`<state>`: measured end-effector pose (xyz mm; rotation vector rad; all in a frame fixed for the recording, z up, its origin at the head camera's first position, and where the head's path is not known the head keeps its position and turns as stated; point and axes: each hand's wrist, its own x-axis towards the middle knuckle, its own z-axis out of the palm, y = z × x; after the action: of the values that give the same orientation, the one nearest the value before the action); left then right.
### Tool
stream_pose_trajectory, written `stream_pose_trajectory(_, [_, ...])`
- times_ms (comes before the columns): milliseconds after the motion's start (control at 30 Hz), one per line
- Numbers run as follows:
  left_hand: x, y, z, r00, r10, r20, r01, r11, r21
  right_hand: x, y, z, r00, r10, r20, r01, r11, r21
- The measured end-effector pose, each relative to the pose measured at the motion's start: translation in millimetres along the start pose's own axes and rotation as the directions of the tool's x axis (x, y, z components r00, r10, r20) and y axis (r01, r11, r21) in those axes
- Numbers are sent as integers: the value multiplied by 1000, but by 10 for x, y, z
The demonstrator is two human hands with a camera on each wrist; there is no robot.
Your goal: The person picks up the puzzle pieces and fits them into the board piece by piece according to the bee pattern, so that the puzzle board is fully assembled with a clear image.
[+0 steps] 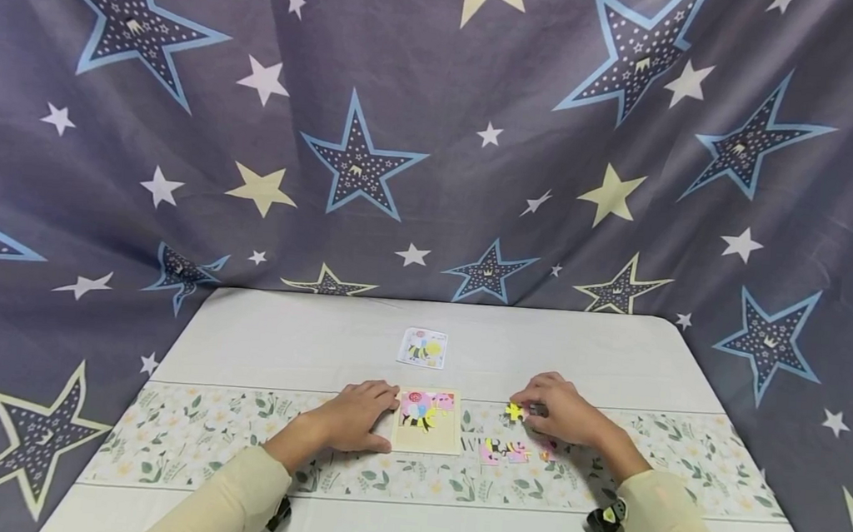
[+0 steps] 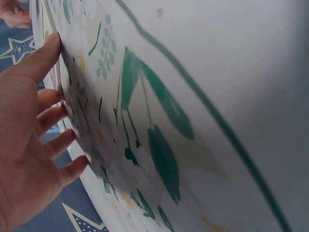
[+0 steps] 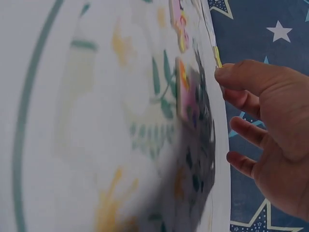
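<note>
A pale wooden puzzle tray [image 1: 427,446] lies on the table, its upper part filled with joined pink, yellow and black pieces [image 1: 418,413]. My left hand [image 1: 354,416] rests at the tray's left side; the left wrist view shows its thumb and relaxed fingers [image 2: 50,116] touching the edge. To the right of the tray, my right hand [image 1: 564,412] pinches a yellow puzzle piece [image 1: 514,411] between thumb and fingers. Its other fingers are loosely bent in the right wrist view. Below that hand lie several loose pink, yellow and black puzzle pieces [image 1: 490,451].
Behind the tray lies a picture card [image 1: 422,347] with a bee on it. A floral band [image 1: 218,425] crosses the white table [image 1: 300,340]. A star-patterned curtain [image 1: 434,175] hangs behind and at both sides.
</note>
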<state>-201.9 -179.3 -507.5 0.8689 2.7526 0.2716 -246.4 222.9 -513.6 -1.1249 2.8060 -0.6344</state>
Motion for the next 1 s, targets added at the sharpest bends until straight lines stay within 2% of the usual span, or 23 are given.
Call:
stream_pose_trajectory(433, [-8,2,2,1000,8,-4,-8,1000,-11,202,-178,115,998,-69,-8,69,997,30])
stream_pose_trajectory(767, [9,1,11,1000,0,-5,0,1000,-4,337,-292,182,997,-83,7,82,995,50])
stream_pose_trajectory(1000, [12,-3,21,1000,-2,-3,2,1000,-1,457,-418,264,998,-49,48,45,996,82])
